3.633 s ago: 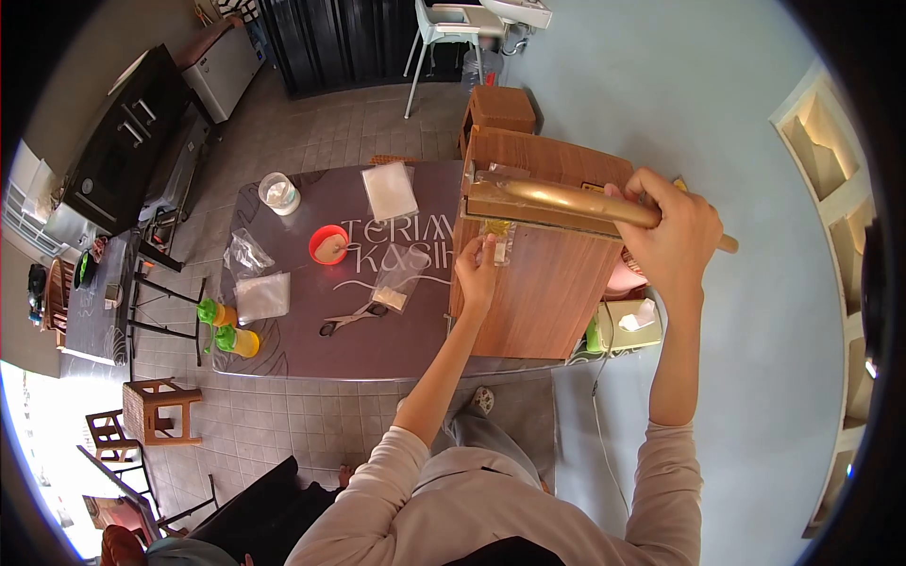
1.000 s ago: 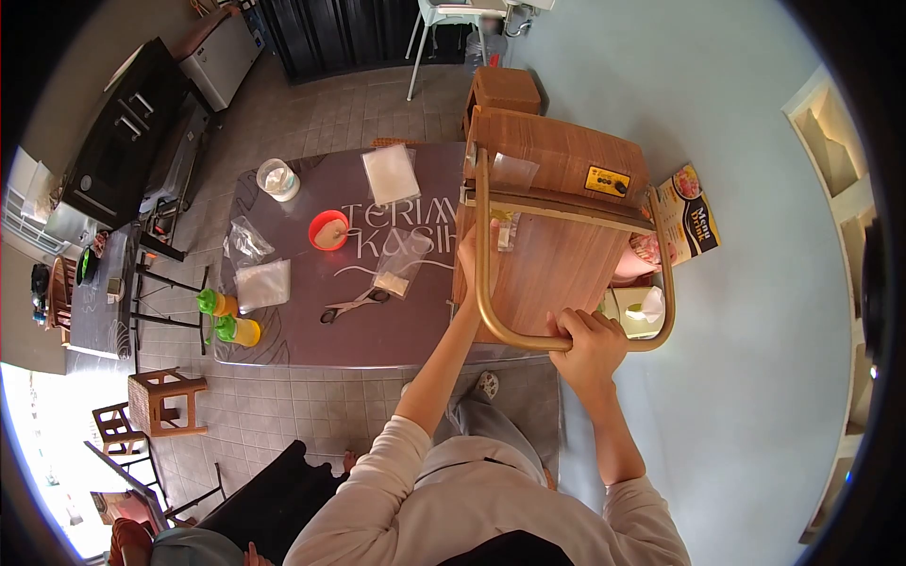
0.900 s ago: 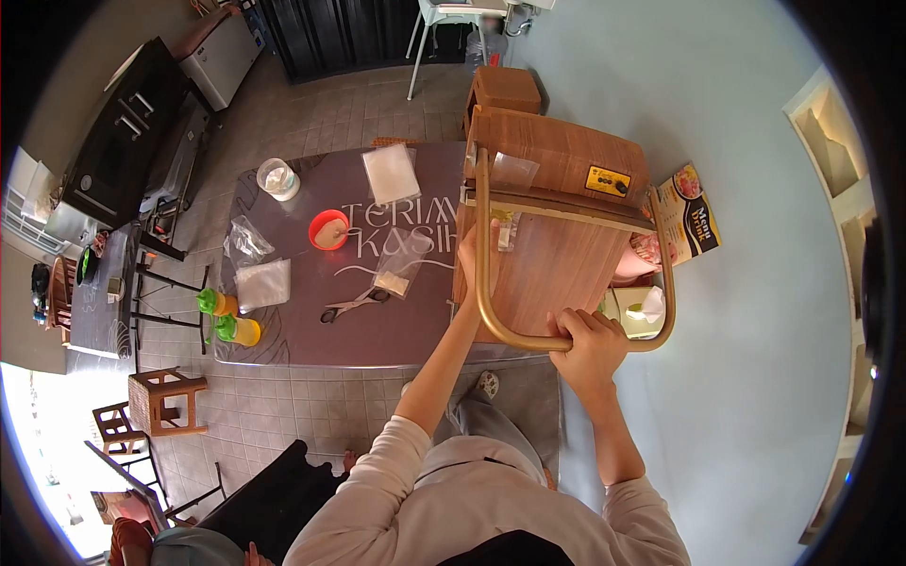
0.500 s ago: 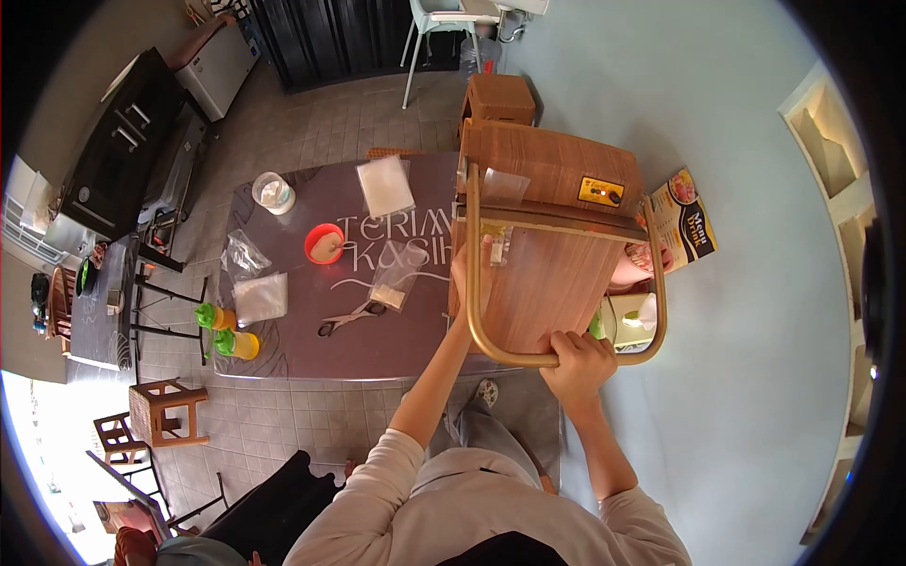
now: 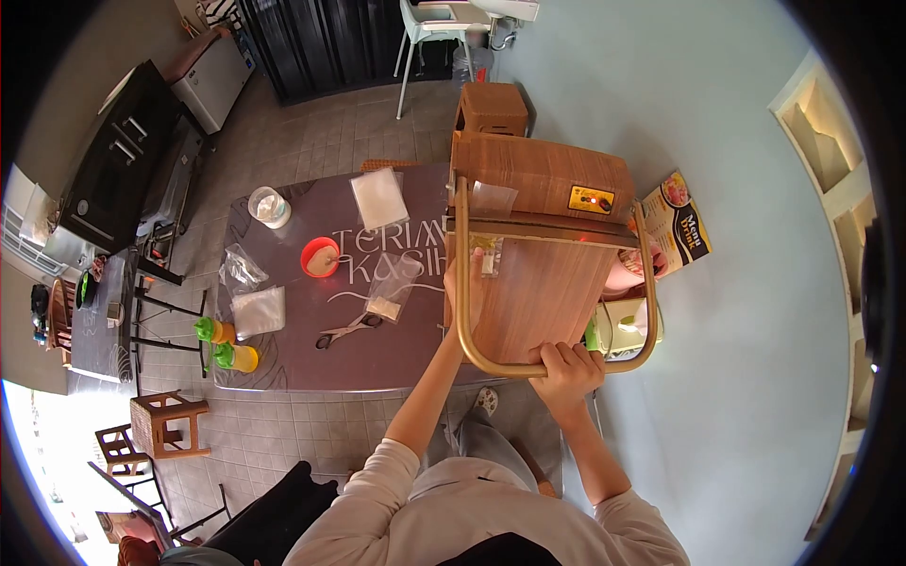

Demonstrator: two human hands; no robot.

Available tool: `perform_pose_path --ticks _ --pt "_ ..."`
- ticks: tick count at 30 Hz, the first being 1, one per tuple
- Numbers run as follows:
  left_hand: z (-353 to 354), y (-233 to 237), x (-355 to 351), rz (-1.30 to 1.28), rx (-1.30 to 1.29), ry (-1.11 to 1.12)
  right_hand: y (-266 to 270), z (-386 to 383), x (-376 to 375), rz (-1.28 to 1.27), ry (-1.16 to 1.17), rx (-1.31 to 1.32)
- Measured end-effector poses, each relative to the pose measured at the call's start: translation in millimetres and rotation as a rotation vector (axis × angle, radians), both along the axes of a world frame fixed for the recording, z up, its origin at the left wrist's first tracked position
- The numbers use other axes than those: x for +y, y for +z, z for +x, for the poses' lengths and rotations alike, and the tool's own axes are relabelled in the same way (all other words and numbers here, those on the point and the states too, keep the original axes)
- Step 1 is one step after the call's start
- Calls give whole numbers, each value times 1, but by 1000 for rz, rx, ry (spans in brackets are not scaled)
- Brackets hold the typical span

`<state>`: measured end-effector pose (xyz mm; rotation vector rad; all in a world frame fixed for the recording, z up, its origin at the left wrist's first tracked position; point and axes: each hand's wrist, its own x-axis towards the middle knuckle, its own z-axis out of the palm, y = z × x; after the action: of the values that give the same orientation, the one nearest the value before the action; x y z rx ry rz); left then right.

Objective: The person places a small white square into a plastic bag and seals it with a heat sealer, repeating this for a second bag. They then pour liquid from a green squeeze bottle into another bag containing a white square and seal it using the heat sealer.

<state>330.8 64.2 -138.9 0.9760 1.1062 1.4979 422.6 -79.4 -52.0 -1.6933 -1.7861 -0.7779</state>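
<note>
In front of me stands a wood-patterned sealing machine with a gold handle bar looped around its front. My right hand is closed around the front of the bar, knuckles up. My left hand is at the machine's left side, partly behind the bar. Its thumb lies at the edge of a small clear plastic packet just below the machine's seam. The other left fingers are mostly hidden. On the upper part is a yellow control panel with a small light.
Scissors, a clear bag with pale contents, a red bowl of powder, a clear tub, plastic bag stacks and green-capped bottles lie on the dark table. A menu card leans by the wall.
The view has shifted slightly, so the table and machine appear a little lower and further left. Both hands keep their places on the bar and at the packet.
</note>
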Motion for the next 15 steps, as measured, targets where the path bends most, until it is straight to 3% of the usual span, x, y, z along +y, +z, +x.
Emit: perform_pose_path --ticks 5,7,15 --pt "-9 10 -3 11 15 -48 -1 -1 0 18 0 6" --pt "-10 4 -1 -61 163 -68 -1 -1 0 17 -1 7" --pt "-9 8 -3 -49 87 -70 1 -2 0 19 -3 5"
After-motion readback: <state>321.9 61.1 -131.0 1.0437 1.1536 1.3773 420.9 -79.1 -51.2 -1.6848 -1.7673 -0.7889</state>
